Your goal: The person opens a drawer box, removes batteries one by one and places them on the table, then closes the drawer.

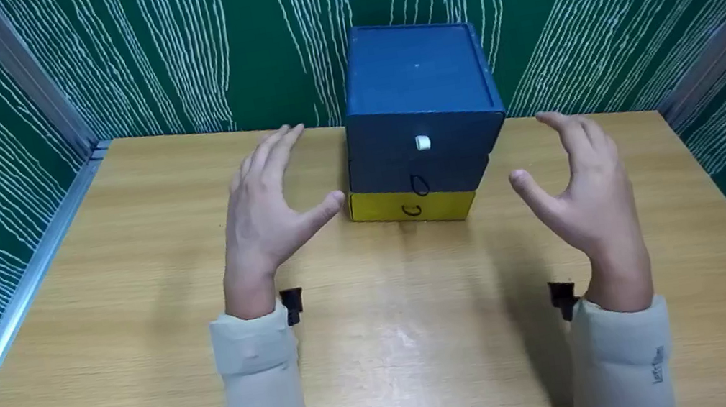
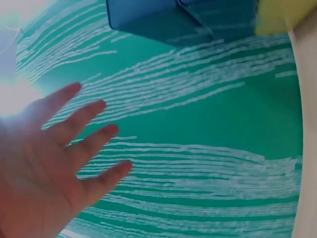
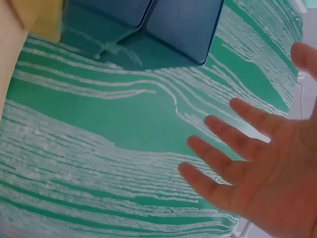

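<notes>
At the back of the table stands a stacked box unit, its upper part a blue box (image 1: 418, 71) with a small white knob (image 1: 423, 142) on the front and a dark loop below the knob. Beneath it is a yellow drawer (image 1: 378, 205) with a dark loop handle. My left hand (image 1: 265, 208) is held to the left of the unit, fingers extended and thumb toward it, touching nothing. On the other side my right hand (image 1: 587, 190) is raised with fingers spread, also apart from the unit. Both wrist views show bare palms and the unit's side.
The unit stands on a light wooden table (image 1: 99, 332). Green walls with white wavy lines (image 1: 258, 45) enclose the back and sides, with a metal rail (image 1: 15, 309) along the left edge. A small black piece shows beside each wrist.
</notes>
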